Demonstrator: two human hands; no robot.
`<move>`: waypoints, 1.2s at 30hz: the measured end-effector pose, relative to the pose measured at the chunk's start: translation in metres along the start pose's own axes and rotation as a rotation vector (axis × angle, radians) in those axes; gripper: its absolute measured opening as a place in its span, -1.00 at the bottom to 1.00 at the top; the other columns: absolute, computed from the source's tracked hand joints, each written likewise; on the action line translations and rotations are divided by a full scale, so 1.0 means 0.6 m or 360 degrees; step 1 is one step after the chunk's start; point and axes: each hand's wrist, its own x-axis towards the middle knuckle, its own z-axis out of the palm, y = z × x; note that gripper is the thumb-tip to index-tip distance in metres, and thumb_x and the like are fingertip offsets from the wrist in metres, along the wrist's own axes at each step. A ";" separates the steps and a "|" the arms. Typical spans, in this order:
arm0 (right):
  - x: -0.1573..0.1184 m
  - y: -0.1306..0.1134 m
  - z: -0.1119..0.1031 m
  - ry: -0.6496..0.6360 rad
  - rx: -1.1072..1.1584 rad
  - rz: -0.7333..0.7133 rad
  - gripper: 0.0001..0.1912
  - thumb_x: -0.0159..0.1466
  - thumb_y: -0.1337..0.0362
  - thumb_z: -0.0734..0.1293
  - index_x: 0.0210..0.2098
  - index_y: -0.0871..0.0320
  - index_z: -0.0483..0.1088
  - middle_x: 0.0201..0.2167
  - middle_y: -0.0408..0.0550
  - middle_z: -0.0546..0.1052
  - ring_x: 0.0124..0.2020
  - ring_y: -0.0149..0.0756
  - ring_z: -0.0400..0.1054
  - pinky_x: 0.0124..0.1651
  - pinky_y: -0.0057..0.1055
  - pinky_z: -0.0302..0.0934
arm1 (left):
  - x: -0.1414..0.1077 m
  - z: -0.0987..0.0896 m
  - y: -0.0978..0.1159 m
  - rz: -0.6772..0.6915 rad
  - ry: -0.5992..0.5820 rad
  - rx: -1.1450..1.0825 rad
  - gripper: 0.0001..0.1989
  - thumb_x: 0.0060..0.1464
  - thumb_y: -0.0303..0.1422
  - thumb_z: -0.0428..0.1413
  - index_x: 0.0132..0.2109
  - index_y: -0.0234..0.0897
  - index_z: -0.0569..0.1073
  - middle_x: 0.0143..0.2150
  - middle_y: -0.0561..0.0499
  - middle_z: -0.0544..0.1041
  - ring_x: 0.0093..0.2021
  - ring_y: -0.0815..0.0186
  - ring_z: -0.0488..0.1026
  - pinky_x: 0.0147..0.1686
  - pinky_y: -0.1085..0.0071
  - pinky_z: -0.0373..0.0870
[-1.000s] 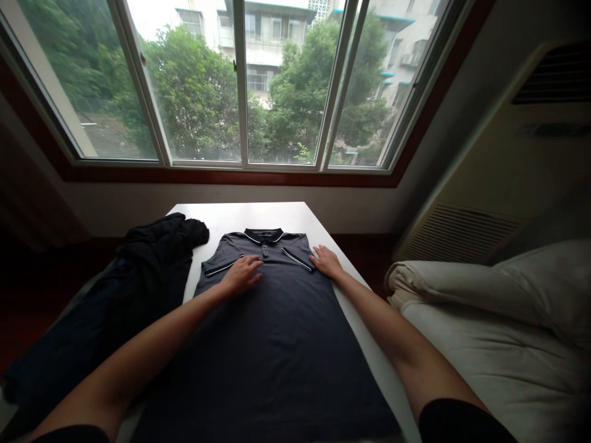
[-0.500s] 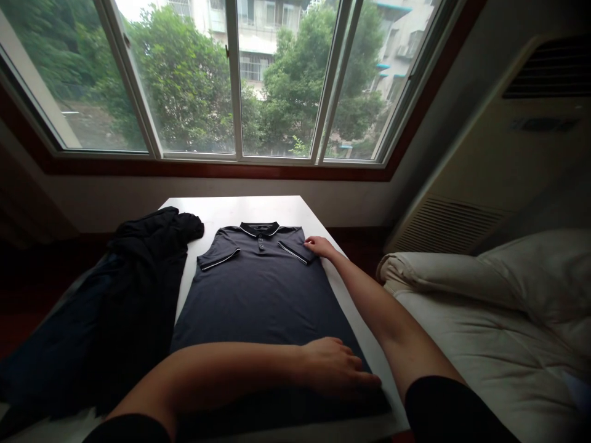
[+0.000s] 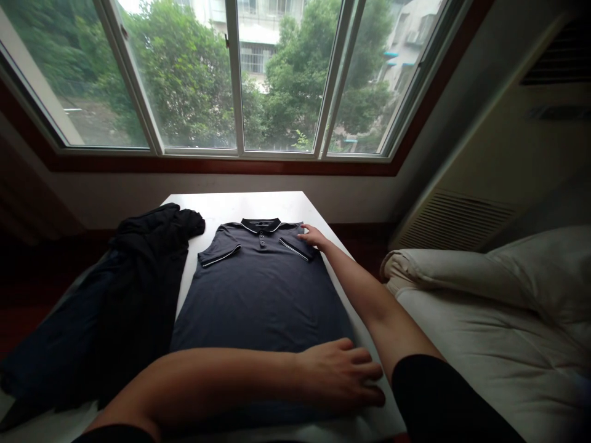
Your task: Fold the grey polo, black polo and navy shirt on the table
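The fingers [image 3: 369,371] of the left hand [image 3: 337,374] are bent and a little parted, their tips pointing right and down at the near right side of the polo shirt [image 3: 263,301]. Whether they pinch any cloth there cannot be told, as the hand hides what lies beneath it. The right hand [image 3: 314,236] has its thumb and forefinger at the far right shoulder of the shirt, narrowly parted, with the other fingers bent in behind; whether fabric is caught between them is too small to tell.

The left hand is back upward, and its forearm [image 3: 221,378] runs from the near left across the lower part of the shirt, almost level. The right arm [image 3: 373,295] reaches from the near right toward the far side, slanting left, along the right side of the shirt.

The shirt lies spread, front up, on a white table [image 3: 207,206], its black collar [image 3: 261,226] at the far end and its hem toward the near side. Both short sleeves are turned in over the front, their white-edged cuffs slanting. To the left, a heap of dark clothes [image 3: 138,264] lies partly on the table. A pale padded seat [image 3: 480,332] stands to the right, and a window [image 3: 240,80] is beyond the far edge.
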 end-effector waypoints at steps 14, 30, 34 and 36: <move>0.075 -0.009 0.036 -0.0114 0.0113 0.0228 -0.45 0.25 0.32 0.48 0.22 0.22 0.45 -0.29 -0.02 0.62 -0.41 -0.32 0.45 -0.34 -0.47 0.31 | -0.135 -0.040 0.002 -0.0090 0.0080 0.0111 -0.83 0.47 -0.30 0.02 -0.02 -0.14 0.51 -0.20 0.04 0.52 -0.26 0.32 0.39 0.00 0.33 0.36; 0.145 -0.121 0.138 -0.0021 -0.0139 -0.0121 -0.73 0.24 0.40 0.37 -0.10 0.25 0.64 -0.36 -0.04 0.62 -0.47 -0.41 0.39 -0.35 -0.53 0.27 | -0.196 -0.104 0.051 -0.0158 -0.0018 0.0027 -0.83 0.43 -0.28 0.07 -0.04 -0.11 0.57 -0.16 0.03 0.47 -0.29 0.37 0.40 -0.30 0.36 0.30; 0.141 -0.129 0.198 -0.0018 -0.0286 -0.0241 -0.74 0.22 0.38 0.40 -0.13 0.14 0.67 -0.15 -0.05 0.67 -0.15 -0.28 0.52 -0.07 -0.51 0.32 | -0.206 -0.104 0.054 -0.0182 -0.0127 -0.0093 -0.81 0.43 -0.26 0.07 0.04 -0.09 0.56 -0.11 0.01 0.50 -0.23 0.34 0.45 -0.27 0.36 0.34; 0.135 -0.129 0.223 -0.0029 -0.0352 -0.0282 -0.73 0.21 0.37 0.41 -0.11 0.10 0.67 -0.10 -0.07 0.67 -0.07 -0.26 0.52 0.01 -0.51 0.30 | -0.212 -0.101 0.052 -0.0213 -0.0144 -0.0179 -0.80 0.44 -0.24 0.06 0.06 -0.09 0.55 -0.08 0.00 0.52 -0.21 0.34 0.47 -0.25 0.35 0.36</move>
